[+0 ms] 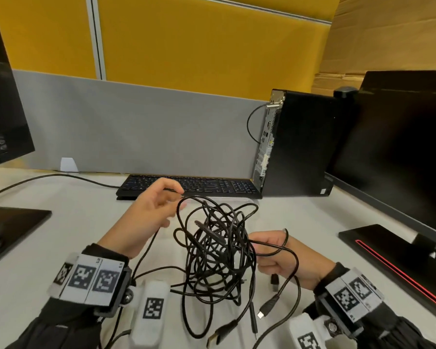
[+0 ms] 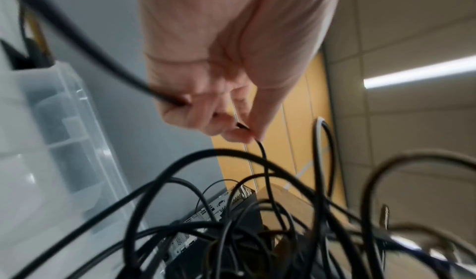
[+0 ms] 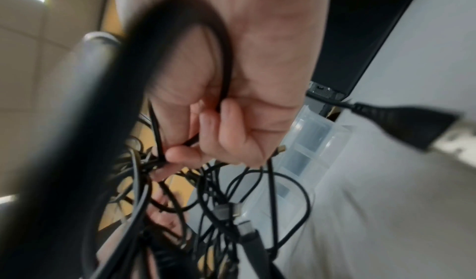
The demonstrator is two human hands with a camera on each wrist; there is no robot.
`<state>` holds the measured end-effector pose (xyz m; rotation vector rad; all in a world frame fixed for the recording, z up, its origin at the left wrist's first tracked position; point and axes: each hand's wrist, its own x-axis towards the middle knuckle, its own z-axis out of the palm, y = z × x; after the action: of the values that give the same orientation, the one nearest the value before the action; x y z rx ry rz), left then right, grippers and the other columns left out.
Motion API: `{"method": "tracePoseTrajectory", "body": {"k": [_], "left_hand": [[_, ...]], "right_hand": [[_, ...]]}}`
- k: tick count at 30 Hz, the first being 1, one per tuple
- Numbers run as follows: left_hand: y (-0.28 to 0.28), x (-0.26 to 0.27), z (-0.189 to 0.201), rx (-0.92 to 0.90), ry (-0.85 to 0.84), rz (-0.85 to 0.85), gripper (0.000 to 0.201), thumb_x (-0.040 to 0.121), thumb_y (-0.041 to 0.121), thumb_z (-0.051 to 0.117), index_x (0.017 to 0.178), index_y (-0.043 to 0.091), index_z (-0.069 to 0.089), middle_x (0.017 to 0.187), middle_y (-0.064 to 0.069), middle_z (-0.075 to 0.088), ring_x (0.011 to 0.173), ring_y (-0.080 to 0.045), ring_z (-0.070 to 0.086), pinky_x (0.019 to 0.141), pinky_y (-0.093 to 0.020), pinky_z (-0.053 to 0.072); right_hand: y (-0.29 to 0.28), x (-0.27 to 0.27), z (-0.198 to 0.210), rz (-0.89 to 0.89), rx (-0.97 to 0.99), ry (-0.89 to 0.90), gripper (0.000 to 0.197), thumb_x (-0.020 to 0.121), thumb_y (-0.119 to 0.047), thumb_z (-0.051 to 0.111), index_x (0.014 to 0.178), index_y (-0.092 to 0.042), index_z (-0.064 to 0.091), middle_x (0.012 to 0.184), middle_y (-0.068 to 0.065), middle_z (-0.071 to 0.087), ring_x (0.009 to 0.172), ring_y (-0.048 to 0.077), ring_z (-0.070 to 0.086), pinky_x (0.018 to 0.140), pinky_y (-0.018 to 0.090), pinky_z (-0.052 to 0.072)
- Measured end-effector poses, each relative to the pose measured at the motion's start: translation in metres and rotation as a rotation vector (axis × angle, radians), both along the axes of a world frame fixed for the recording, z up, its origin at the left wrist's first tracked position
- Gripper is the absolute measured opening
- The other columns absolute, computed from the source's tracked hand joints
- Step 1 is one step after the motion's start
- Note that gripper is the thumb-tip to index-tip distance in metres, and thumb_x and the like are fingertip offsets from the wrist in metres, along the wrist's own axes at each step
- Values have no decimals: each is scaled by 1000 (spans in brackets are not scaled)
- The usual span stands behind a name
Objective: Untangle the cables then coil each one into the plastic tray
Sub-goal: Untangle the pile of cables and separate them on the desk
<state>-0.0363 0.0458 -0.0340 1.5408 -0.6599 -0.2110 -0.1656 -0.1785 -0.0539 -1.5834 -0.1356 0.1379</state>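
While the white counter (image 1: 61, 238) is carrying everything, the black cables (image 1: 217, 250) are hanging in a messy ball between both grips. The left hand (image 1: 149, 210) is pinching one strand, and the right hand (image 1: 285, 258) is holding another. The clear plastic tray (image 2: 64, 120) is lying just beyond the left grip.

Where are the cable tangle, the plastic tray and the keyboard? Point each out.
cable tangle (image 1: 218, 250): head view, dense middle of the knot.
plastic tray (image 2: 64, 132): left wrist view, clear divided wall.
keyboard (image 1: 212, 185): head view, middle key rows.
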Motion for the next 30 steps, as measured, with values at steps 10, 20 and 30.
{"method": "tracePoseTrajectory", "body": {"k": [10,20,30], "left_hand": [[-15,-24,4,-150,-217,-220,16,70,32,67,86,28,64,90,3,64,87,-8,60,78,-16,48],[-33,-28,-12,-27,-211,-260,27,71,11,73,94,4,60,76,-1,68,68,-14,66,66,-26,56],[-38,-34,-13,-195,19,-248,21,75,10,65,93,1,62,75,-5,71,69,-16,68,60,-24,55]], "right_hand": [[9,2,10,-110,134,80,15,93,-20,54,83,-9,53,54,-13,42,45,0,26,40,10,21],[20,4,13,-201,-61,39,27,90,-16,59,64,-22,60,50,-9,31,44,5,23,40,14,19],[14,-5,20,-288,-146,-93,13,79,-17,70,72,-11,61,54,-7,51,45,6,29,40,14,26]]}}
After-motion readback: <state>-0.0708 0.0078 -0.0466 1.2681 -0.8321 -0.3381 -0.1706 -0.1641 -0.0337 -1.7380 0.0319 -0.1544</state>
